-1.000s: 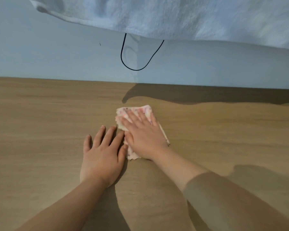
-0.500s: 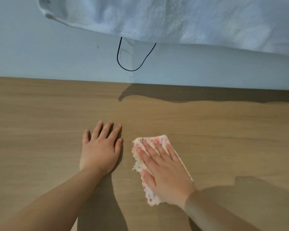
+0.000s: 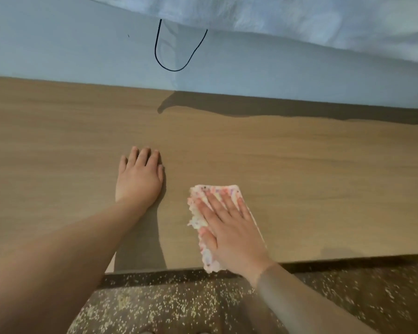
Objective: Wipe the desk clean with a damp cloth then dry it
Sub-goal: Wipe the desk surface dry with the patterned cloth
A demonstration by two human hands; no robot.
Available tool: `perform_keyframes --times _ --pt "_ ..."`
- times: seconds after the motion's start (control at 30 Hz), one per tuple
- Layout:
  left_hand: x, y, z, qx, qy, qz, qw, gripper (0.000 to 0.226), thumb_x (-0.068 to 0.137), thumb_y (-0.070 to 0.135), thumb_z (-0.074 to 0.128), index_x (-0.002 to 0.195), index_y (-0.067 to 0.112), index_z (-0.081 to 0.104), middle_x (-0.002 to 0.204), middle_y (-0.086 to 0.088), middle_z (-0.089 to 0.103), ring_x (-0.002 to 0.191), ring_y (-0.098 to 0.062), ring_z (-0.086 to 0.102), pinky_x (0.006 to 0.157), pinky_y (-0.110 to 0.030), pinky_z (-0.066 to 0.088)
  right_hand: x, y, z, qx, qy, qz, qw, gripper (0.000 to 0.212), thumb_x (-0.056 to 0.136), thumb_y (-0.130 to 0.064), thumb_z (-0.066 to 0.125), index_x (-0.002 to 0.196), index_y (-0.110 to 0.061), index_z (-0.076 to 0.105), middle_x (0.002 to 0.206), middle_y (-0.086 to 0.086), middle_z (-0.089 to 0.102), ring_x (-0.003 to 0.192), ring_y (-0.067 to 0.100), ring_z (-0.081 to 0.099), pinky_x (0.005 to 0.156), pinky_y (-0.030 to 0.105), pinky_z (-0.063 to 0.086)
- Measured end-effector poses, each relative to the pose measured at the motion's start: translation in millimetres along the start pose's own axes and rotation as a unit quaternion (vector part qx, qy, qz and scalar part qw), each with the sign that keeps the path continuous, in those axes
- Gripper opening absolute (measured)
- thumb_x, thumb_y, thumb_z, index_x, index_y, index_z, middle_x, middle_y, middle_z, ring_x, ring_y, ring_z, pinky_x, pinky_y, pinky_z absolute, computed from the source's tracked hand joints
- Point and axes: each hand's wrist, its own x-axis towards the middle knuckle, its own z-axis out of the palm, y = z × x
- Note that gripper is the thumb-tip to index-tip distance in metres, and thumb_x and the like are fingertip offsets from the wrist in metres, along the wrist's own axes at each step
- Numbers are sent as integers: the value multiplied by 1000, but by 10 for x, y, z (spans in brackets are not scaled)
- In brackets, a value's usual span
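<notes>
Dragged toward the near edge, my flat right hand (image 3: pixel 229 227) presses the cloth (image 3: pixel 203 213); left hand (image 3: pixel 139 179) rests open on the table (image 3: pixel 323 177). Wiping is underway, I judge; drying remains.

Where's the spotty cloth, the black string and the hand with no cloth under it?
spotty cloth (image 3: pixel 216 190): head view, on its uncovered far edge.
black string (image 3: pixel 173 70): head view, on the bottom of the hanging loop.
left hand (image 3: pixel 138 183): head view, on the back of the hand.
</notes>
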Motion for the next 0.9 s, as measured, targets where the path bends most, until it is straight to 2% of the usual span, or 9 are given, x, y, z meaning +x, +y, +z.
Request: perform_keyframes --times 0.17,0.23,0.33,0.4,0.47,0.57,0.63,0.8,0.9 --pt "-449 313 5 14 -77 -62 995 56 99 38 12 150 16 2 157 1 -3 143 -24 -10 116 -45 -4 -269 669 -62 51 3 306 951 54 95 -48 0 142 -32 -21 154 -1 -20 141 24 -19 115 48 -3" --pt "-590 470 -1 11 -88 -76 993 57 98 40 10 149 18 -3 157 2 -7 143 -24 -14 115 -47 -6 -288 258 -8 40 8 227 973 54 94 -47 0 139 -31 -24 149 -1 -25 140 27 -20 115 51 -6" --pt "-715 586 29 18 -91 -82 992 59 98 43 11 149 19 -4 157 1 -9 142 -25 -16 114 -49 -8 -352 -332 118 29 34 26 999 56 97 -49 11 148 -27 2 155 -1 -6 143 29 -5 114 52 -5" --pt "-779 580 45 39 -89 -57 994 59 97 45 9 149 20 -3 157 1 -7 142 -26 -15 114 -49 -7 -384 -159 79 -4 18 -9 1000 56 95 -53 0 146 -31 -7 154 -4 -15 140 27 -17 112 51 -14" --pt "-803 577 42 50 -82 -42 994 60 96 46 9 149 20 0 157 0 -5 143 -27 -12 114 -50 -5 -463 386 85 0 10 78 997 58 88 -55 -12 142 -34 -21 150 -5 -27 135 24 -30 110 46 -18" --pt "-787 596 38 56 -78 -46 994 60 96 46 10 149 19 3 158 -2 -2 143 -29 -10 114 -51 -4 -568 1152 1 50 17 326 944 57 93 -51 -1 146 -34 -14 156 -2 -13 141 23 -17 116 48 -4" --pt "-790 612 46 61 -76 -47 994 61 95 46 11 149 19 6 157 -2 1 143 -30 -8 114 -52 -2 -562 1144 -48 80 18 395 915 57 94 -48 3 148 -32 -8 157 0 -9 143 25 -10 115 50 0" --pt "-784 608 55 69 -64 -53 994 61 94 47 14 149 19 12 157 -3 7 143 -29 -3 114 -52 3 -370 45 119 39 38 83 995 55 95 -47 7 146 -30 -5 156 -1 -10 142 28 -12 113 54 -6" --pt "-793 614 43 71 -62 -53 994 60 95 47 16 149 19 13 157 -3 8 143 -28 -2 114 -50 2 -288 246 59 24 9 26 999 53 93 -54 0 141 -35 -12 152 -6 -19 139 23 -21 112 49 -15"
